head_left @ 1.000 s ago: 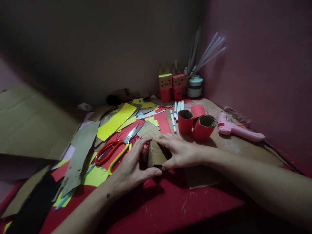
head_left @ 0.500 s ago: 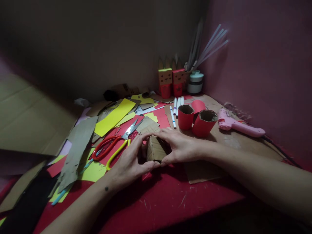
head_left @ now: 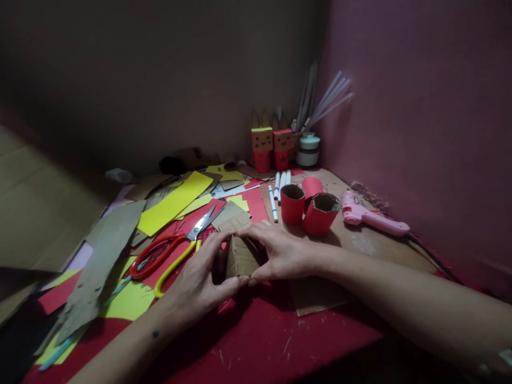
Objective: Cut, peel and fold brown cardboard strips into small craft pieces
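Between my two hands is a small folded cardboard piece [head_left: 241,258], its ridge facing me, low over the red tabletop [head_left: 256,341]. My left hand [head_left: 206,274] grips its left side, thumb at the near edge and fingers curled behind. On the other side my right hand [head_left: 276,250] holds it, the two thumbs almost meeting at the front. Scissors [head_left: 176,250] with one red and one yellow handle lie left of my left hand, blades apart. Beyond my right hand stand red paper-covered cardboard tubes [head_left: 293,205]. A flat cardboard sheet [head_left: 316,298] lies partly under my right forearm.
A pink glue gun [head_left: 372,216] with a cord lies at the right by the wall. Markers [head_left: 273,204], yellow paper [head_left: 176,204] and a cardboard strip [head_left: 100,272] are scattered about. Small box-headed figures [head_left: 262,146] and a lidded jar [head_left: 308,149] stand at the back.
The view has shifted, so the whole scene sits slightly lower and further left. Both hands keep the same grip on the cardboard piece.
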Tool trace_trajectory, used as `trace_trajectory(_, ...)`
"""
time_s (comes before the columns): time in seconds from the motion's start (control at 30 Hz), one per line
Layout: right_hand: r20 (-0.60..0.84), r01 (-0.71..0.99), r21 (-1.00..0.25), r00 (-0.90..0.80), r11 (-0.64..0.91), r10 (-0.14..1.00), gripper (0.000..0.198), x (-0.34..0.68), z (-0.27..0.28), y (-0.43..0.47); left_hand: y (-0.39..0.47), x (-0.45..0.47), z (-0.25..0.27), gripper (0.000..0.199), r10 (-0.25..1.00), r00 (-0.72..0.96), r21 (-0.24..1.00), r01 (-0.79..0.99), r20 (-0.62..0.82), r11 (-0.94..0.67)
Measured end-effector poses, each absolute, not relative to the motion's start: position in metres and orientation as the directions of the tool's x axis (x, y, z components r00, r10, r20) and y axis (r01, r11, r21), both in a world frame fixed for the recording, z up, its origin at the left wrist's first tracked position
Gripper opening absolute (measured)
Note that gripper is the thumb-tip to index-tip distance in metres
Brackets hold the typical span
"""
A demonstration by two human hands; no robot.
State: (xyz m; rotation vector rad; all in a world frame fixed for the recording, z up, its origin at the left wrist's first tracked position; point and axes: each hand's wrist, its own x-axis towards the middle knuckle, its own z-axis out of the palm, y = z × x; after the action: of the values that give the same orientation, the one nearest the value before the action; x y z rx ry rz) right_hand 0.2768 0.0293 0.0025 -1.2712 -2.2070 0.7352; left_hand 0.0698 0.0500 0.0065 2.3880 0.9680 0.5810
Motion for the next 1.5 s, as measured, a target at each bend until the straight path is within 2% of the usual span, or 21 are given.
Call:
trace_trajectory(0.3, 0.159, 0.600, -0.675, -0.451, 0.430, 0.878, 0.072, 0.2786, 0.0018, 0.0287, 0.0500, 0.0700, 0.0096, 0.063, 0.723, 0.669, 0.594, 0.516, 0.170, -0.617)
trace_trajectory(0.87, 0.156, 0.597, -0.672, -0.465, 0.439, 0.871, 0.070, 0.2793, 0.0045, 0.0285, 0.0493, 0.0684, 0.0096, 0.063, 0.706, 0.690, 0.605, 0.496, 0.161, -0.623)
trace_trajectory(1.2, 0.121, 0.563, -0.726, -0.459, 0.393, 0.880, 0.065, 0.2808, 0.0027, 0.0304, 0.0482, 0.0683, 0.0115, 0.059, 0.714, 0.691, 0.612, 0.519, 0.111, -0.597)
trace_trajectory(1.5, 0.133, 0.568, -0.701, -0.491, 0.432, 0.861, 0.069, 0.2832, 0.0044, 0.0295, 0.0494, 0.0685, 0.0092, 0.062, 0.697, 0.700, 0.579, 0.507, 0.157, -0.639)
